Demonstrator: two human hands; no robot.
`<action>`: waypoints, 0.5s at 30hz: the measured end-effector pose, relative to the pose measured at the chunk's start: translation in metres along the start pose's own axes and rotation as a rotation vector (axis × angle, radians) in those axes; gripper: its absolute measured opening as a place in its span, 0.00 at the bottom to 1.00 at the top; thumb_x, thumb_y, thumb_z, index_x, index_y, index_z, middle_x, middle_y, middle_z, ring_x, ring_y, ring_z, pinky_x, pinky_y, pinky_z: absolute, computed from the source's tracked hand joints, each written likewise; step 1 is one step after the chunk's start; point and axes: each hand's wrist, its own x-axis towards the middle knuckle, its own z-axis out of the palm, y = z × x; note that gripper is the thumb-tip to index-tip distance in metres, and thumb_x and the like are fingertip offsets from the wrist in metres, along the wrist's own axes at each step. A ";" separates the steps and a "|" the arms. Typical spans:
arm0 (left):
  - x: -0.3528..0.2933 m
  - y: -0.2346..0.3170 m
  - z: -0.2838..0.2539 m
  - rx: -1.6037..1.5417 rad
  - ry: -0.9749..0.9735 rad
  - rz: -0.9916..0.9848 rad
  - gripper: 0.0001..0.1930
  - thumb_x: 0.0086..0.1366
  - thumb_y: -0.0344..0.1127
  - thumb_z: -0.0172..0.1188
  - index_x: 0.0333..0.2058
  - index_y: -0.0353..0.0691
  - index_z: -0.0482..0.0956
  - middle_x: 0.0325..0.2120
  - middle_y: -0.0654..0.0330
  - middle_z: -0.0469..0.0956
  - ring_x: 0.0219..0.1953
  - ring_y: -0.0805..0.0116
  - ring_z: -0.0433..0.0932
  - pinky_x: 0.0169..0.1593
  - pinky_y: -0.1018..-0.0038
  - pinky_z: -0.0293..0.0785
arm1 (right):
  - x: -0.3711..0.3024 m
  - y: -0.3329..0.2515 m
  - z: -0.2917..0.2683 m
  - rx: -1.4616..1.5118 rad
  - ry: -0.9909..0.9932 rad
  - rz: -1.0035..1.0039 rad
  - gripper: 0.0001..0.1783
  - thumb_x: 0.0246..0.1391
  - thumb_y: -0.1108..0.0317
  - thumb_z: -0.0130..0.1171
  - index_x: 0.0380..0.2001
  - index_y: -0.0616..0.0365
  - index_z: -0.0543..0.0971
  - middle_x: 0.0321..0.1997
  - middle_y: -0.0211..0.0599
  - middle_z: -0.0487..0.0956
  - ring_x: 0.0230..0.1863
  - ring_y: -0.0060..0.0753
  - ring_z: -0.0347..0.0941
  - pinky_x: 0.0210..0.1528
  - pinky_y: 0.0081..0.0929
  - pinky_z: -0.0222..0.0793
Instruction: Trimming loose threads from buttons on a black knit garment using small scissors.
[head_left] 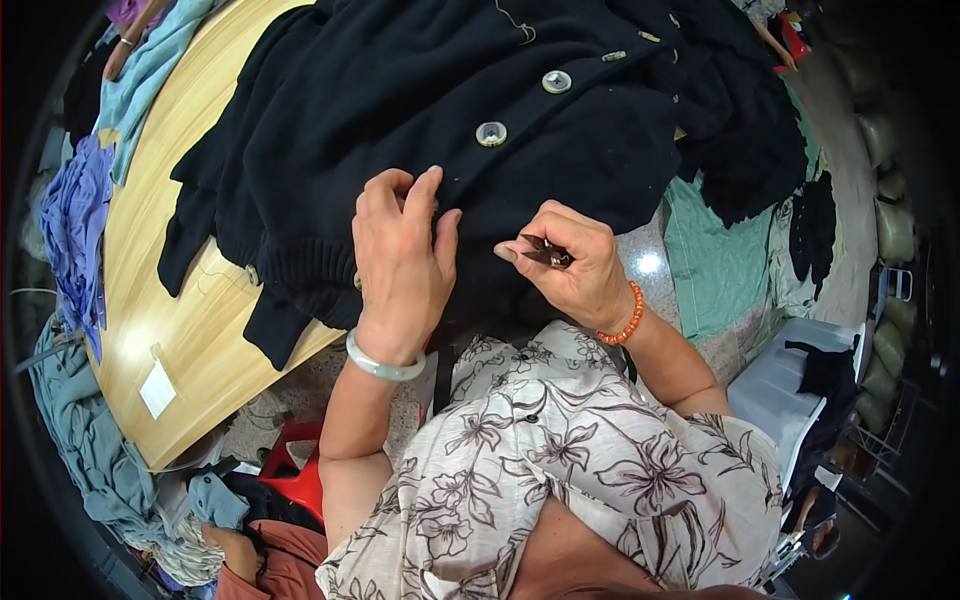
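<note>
A black knitted cardigan (340, 130) with a ribbed hem lies spread in front of me. Along its placket run several pale round buttons, including one large button (491, 134) with a dark centre. My left hand (400, 255) rests on the cardigan beside the placket's near end, thumb and index finger apart. What lies under its curled fingertips is partly hidden. To the right, my right hand (575, 255) is closed around small dark thread snips (548, 252), held above the fabric with the blades toward my left hand.
The cardigan lies on a pale wooden table (160, 340); a white paper label (157, 390) is stuck there. Purple garments (75, 230) and blue-grey garments (75, 430) are heaped at the left. Green cloth (720, 260) is at the right. Other people's arms show at the edges.
</note>
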 end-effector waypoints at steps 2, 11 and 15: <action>0.001 -0.002 0.007 0.024 -0.015 -0.016 0.22 0.58 0.25 0.69 0.52 0.36 0.79 0.44 0.50 0.73 0.46 0.51 0.74 0.50 0.61 0.71 | -0.002 0.002 -0.003 0.000 -0.001 0.018 0.14 0.52 0.69 0.75 0.26 0.64 0.77 0.25 0.33 0.74 0.19 0.23 0.69 0.22 0.23 0.63; -0.005 -0.001 0.012 -0.080 0.062 -0.099 0.15 0.59 0.23 0.69 0.45 0.34 0.83 0.43 0.52 0.75 0.43 0.56 0.75 0.47 0.63 0.73 | 0.004 0.016 -0.009 0.032 -0.013 0.027 0.15 0.52 0.68 0.75 0.26 0.64 0.77 0.26 0.34 0.75 0.21 0.25 0.73 0.23 0.23 0.67; -0.006 -0.002 0.011 -0.069 0.073 -0.104 0.13 0.58 0.22 0.68 0.43 0.34 0.83 0.42 0.53 0.76 0.44 0.56 0.76 0.47 0.64 0.74 | 0.007 0.019 -0.007 0.072 0.018 0.006 0.13 0.51 0.73 0.75 0.26 0.64 0.77 0.24 0.30 0.73 0.20 0.16 0.63 0.22 0.19 0.57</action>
